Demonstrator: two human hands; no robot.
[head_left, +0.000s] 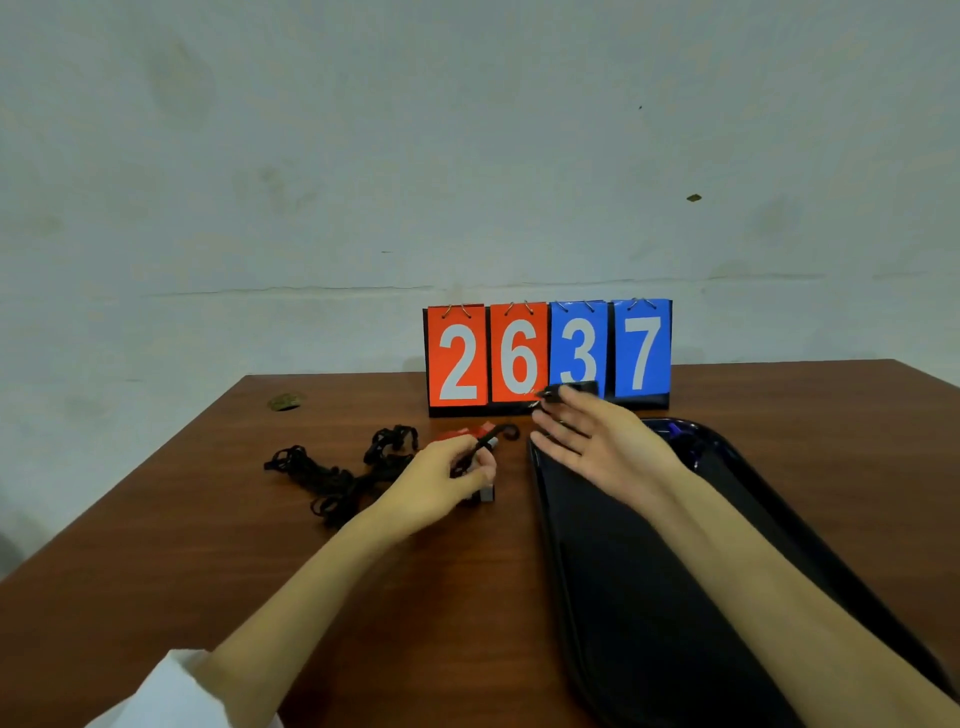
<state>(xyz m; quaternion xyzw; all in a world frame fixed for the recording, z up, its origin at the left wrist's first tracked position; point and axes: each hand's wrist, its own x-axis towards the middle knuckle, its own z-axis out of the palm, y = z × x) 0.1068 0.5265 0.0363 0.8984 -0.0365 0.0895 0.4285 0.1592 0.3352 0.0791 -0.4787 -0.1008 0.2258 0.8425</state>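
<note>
My left hand (447, 480) grips a small grey-ended object (487, 492) with a black cord (485, 441) looped from it, near the table's middle. Just beyond the fingers lie small red pieces (460, 434). My right hand (587, 436) hovers over the far left corner of a black tray (623, 571), most fingers spread straight. A small black object (574, 388) sits pinched at the tips of its thumb and forefinger, in front of the scoreboard.
A flip scoreboard (548, 356) reading 2 6 3 7 stands at the table's back edge against the wall. A tangle of black cords (337, 478) lies left of my left hand. Something blue (675, 430) rests in the tray's far end. A round hole (284, 401) marks the wooden table.
</note>
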